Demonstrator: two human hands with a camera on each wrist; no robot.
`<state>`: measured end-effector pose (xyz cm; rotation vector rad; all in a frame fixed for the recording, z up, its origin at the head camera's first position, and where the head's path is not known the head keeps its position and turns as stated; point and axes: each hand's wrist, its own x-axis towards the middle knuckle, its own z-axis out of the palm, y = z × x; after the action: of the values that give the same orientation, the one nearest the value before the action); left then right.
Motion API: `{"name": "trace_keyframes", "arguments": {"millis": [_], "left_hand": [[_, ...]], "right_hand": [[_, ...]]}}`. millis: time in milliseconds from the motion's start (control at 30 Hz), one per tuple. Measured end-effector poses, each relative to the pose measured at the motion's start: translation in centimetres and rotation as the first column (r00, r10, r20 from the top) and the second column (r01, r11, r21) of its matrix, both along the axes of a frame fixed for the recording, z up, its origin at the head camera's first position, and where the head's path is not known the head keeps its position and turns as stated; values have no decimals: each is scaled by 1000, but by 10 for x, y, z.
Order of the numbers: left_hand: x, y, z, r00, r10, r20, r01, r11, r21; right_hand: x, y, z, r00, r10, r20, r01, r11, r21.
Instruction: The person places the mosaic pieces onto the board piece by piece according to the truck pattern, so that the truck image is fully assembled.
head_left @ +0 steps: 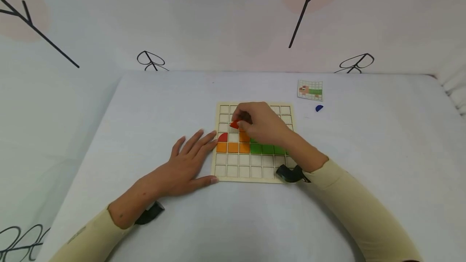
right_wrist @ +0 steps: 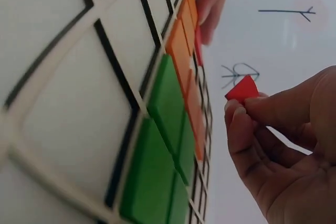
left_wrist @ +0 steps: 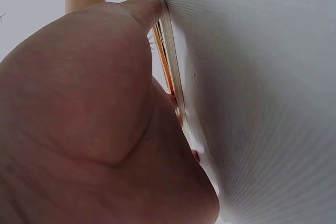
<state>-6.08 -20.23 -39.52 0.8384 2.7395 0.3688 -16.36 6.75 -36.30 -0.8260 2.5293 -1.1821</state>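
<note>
Between thumb and fingertips my right hand (head_left: 263,122) pinches a small red tile (right_wrist: 243,89) with a curved edge, held just above the upper left part of a wooden grid board (head_left: 233,172). Orange tiles (head_left: 233,147) and green tiles (head_left: 267,149) fill some of its squares. One red quarter-round tile (head_left: 222,137) lies in a square near the left edge. My left hand (head_left: 185,169) lies flat with spread fingers, its fingertips and thumb touching the board's left edge. The right hand hides part of the board's upper middle.
Behind the board to the right lies a small picture card (head_left: 310,90) with a gridded pattern. A dark blue half-round tile (head_left: 319,108) sits just in front of it. White cloth (head_left: 153,104) covers the table, and a printed curtain (head_left: 233,19) hangs behind.
</note>
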Motion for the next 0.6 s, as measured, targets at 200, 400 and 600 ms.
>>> {"name": "trace_keyframes", "arguments": {"millis": [200,400,600], "left_hand": [[0,0,-2,1000,-8,-14,8,1000,6],[0,0,-4,1000,-7,-22,7,1000,-13],[0,-1,-2,1000,-1,-8,1,1000,-19]], "right_hand": [[-4,-11,-8,1000,13,-27,-11,998,62],[-5,-10,-12,997,24,-69,-15,993,119],[-7,-11,-14,994,30,-103,-15,990,143]]}}
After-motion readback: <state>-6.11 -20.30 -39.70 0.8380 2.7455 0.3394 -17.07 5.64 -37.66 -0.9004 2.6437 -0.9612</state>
